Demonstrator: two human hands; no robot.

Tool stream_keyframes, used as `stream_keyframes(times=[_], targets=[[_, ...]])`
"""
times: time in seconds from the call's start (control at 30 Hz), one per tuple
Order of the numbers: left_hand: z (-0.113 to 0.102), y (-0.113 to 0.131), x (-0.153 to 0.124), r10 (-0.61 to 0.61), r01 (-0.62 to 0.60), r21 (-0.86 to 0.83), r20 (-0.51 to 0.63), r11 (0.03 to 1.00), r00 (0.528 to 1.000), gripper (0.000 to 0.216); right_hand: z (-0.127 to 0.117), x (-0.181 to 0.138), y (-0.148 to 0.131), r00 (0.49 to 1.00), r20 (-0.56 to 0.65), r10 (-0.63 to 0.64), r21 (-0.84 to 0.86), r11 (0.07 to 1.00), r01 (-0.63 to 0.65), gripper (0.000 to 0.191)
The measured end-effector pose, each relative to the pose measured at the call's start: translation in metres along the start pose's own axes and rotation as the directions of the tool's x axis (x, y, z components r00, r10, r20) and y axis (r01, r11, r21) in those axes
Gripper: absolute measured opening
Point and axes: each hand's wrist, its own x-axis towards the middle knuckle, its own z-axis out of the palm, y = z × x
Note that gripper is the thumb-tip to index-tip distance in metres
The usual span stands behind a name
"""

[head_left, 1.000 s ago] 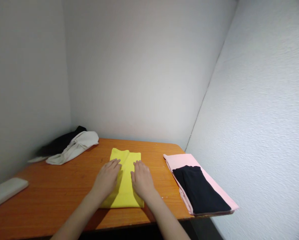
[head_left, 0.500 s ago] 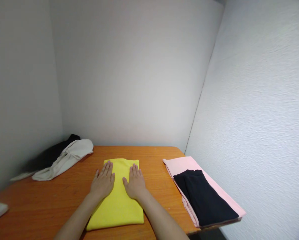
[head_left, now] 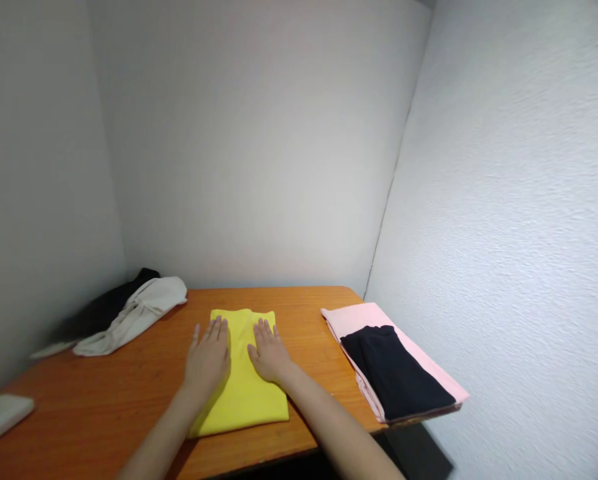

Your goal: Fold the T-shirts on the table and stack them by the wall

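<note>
A folded yellow cloth (head_left: 246, 393) lies in the middle of the orange wooden table (head_left: 109, 400). My left hand (head_left: 207, 359) rests flat on its left half, fingers stretched out. Beside it, my right hand (head_left: 269, 351) presses flat on the cloth's right half, fingers spread. Neither hand grips anything. At the right, a folded pink cloth (head_left: 361, 319) carries a folded black cloth (head_left: 395, 380) on top.
A heap of beige (head_left: 139, 310) and black (head_left: 109, 301) garments sits at the back left corner. A pale flat object (head_left: 1, 415) lies at the left edge. White walls close the table in at back, left and right. The pink stack overhangs the table's right edge.
Both hands stay flat on the yellow cloth, spreading apart and sliding slightly along it. The view has shifted a little, so the table appears lower and further left than one second ago.
</note>
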Motion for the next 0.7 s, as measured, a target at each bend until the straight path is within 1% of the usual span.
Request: stream_keyframes(times=[0.03,0.1,0.13,0.2,0.23,0.27,0.3,0.33,0.37,0.47,0.53,0.6,0.7], targets=[[-0.006,0.006,-0.012,0.024,-0.024,0.003,-0.012,1.000,1.000,0.054,-0.005,-0.004,-0.003,0.997,-0.018,-0.071,0.003,0.997,0.071,0.060],[-0.010,0.017,-0.040,0.038,-0.038,-0.003,0.023,0.999,0.999,0.052,-0.016,-0.012,-0.012,0.969,-0.034,-0.245,0.007,0.969,0.245,0.059],[-0.008,0.022,-0.054,0.042,-0.043,0.014,0.047,0.999,0.998,0.052,-0.020,-0.016,-0.018,0.940,-0.025,-0.341,0.009,0.940,0.341,0.058],[0.000,0.030,-0.077,0.004,-0.009,0.060,0.086,0.998,0.996,0.053,-0.025,-0.024,-0.029,0.856,0.023,-0.517,0.026,0.856,0.516,0.058],[0.003,0.033,-0.085,-0.009,0.002,0.078,0.098,0.997,0.995,0.053,-0.026,-0.026,-0.033,0.815,0.051,-0.577,0.043,0.817,0.575,0.057],[0.006,0.035,-0.091,-0.017,0.008,0.087,0.105,0.996,0.994,0.053,-0.025,-0.026,-0.036,0.786,0.078,-0.614,0.062,0.790,0.610,0.056],[0.008,0.036,-0.094,-0.018,0.009,0.086,0.108,0.996,0.994,0.053,-0.023,-0.025,-0.037,0.769,0.103,-0.631,0.082,0.776,0.625,0.056],[0.009,0.037,-0.095,-0.021,0.012,0.081,0.104,0.997,0.994,0.053,-0.020,-0.022,-0.037,0.766,0.123,-0.631,0.101,0.776,0.623,0.057],[0.010,0.037,-0.095,-0.032,0.025,0.076,0.095,0.997,0.995,0.054,-0.017,-0.017,-0.035,0.776,0.137,-0.616,0.114,0.788,0.605,0.059],[0.011,0.037,-0.092,-0.105,0.100,0.078,0.057,0.992,0.993,0.059,-0.006,0.006,-0.022,0.830,0.151,-0.538,0.126,0.843,0.523,0.066],[0.014,0.037,-0.090,-0.127,0.124,0.065,0.047,0.990,0.991,0.063,0.000,0.025,-0.014,0.865,0.142,-0.481,0.119,0.876,0.467,0.067],[0.019,0.035,-0.089,-0.127,0.126,0.035,0.051,0.991,0.991,0.066,0.006,0.046,-0.006,0.889,0.126,-0.440,0.109,0.897,0.428,0.068],[0.033,0.032,-0.090,-0.114,0.114,0.006,0.015,0.994,0.993,0.069,0.016,0.076,0.003,0.928,0.081,-0.364,0.105,0.929,0.355,0.070]])
